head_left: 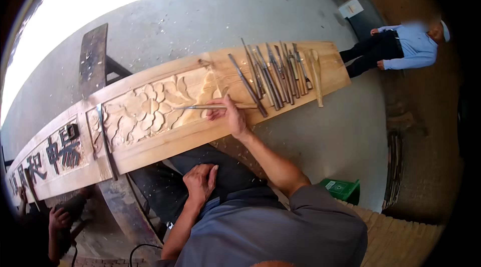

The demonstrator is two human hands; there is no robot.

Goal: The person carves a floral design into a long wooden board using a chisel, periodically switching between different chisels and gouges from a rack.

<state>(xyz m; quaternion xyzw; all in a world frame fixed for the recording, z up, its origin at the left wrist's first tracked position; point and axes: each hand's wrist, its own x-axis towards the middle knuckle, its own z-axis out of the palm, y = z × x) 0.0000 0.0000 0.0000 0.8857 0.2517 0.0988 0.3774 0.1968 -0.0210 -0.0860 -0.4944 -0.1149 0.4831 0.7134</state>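
My right hand [231, 115] grips a chisel [248, 106] with a wooden handle, held crosswise over the long pale wooden panel [180, 146]. Its blade points left, over carved leaves and flowers [150, 99]. My left hand [199, 182] lies on my dark-trousered lap below the panel, fingers curled; whatever may be inside them is hidden. Right of my right hand, several chisels and gouges [273, 79] are laid out beside a wooden mallet [315, 71]. A long metal tool [107, 141] crosses the panel at left, near dark carved characters [67, 146].
A person [411, 46] in a light blue shirt stands beyond the right end. Another person's hand [59, 218] shows at lower left. A dark board on a support [92, 41] stands behind the panel. A green bin [343, 190] and stacked slats [396, 232] lie at lower right.
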